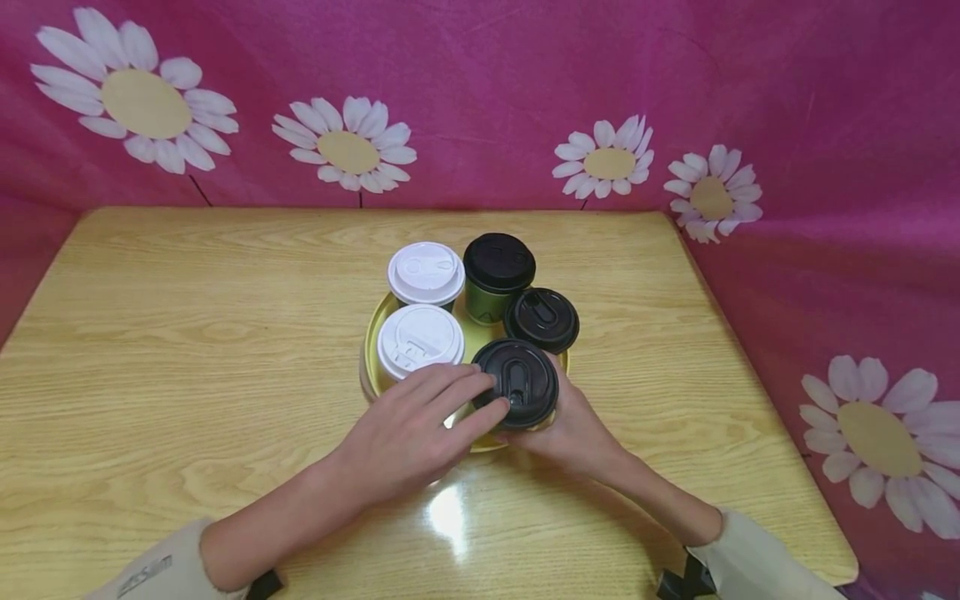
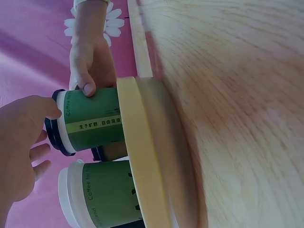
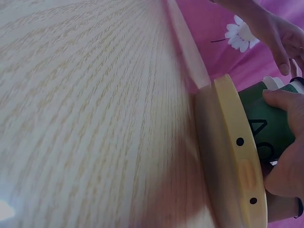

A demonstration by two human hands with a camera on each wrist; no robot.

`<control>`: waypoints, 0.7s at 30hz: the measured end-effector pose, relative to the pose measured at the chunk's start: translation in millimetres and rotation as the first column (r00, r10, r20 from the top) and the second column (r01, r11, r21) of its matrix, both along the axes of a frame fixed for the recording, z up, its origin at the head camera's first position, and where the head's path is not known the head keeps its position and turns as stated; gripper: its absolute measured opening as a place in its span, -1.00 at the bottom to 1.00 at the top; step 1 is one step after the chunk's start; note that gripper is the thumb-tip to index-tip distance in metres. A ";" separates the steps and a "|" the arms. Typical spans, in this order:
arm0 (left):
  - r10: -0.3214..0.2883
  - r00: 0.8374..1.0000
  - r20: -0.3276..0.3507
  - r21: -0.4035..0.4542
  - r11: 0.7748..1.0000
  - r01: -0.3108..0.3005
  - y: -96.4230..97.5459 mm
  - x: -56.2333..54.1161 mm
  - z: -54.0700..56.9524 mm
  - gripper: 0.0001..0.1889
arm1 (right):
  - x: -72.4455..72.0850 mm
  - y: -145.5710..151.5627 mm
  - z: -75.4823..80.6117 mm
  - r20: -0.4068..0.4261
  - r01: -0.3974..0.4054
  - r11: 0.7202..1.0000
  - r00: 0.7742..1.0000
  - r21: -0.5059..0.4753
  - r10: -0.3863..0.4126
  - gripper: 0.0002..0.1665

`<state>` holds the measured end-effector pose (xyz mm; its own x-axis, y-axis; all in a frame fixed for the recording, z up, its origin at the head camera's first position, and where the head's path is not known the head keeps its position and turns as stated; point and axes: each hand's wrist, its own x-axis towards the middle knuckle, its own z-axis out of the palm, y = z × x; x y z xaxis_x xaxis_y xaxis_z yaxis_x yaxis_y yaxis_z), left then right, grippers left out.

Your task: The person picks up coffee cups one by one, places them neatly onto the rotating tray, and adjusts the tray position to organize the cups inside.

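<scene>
My right hand (image 1: pixel 572 429) grips the side of a green paper coffee cup (image 2: pixel 95 128) with a black lid (image 1: pixel 525 379), at the front right of a round yellow tray (image 1: pixel 369 350). From the left, my left hand (image 1: pixel 416 421) lays its fingertips on that lid, its other fingers loosely spread in the left wrist view. Two cups with white lids stand at the tray's left, one behind (image 1: pixel 426 271) and one in front (image 1: pixel 420 337). Behind the gripped cup are two more black-lidded cups, a green one (image 1: pixel 491 302) at the back and another (image 1: pixel 543 320) at the right.
The tray sits on a light wood-grain table (image 1: pixel 225 333). A pink cloth with daisies (image 1: pixel 480 75) hangs behind the table and along its right side. Light glares off the tabletop in front of the tray.
</scene>
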<state>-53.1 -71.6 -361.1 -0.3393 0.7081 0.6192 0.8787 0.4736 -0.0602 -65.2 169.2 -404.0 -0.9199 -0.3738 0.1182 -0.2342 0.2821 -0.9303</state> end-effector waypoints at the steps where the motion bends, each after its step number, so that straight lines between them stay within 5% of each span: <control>1: -0.002 1.000 -0.001 0.000 1.000 0.002 0.5 -0.4 -0.4 -0.68 | 0.0 -0.3 0.1 0.003 -0.002 1.000 1.000 0.001 0.002 0.13; 21: -0.063 0.998 0.022 -0.045 0.997 0.064 9.1 -8.2 -4.9 -0.66 | -1.0 -2.9 -0.4 0.019 -0.005 0.992 1.000 0.127 0.003 0.13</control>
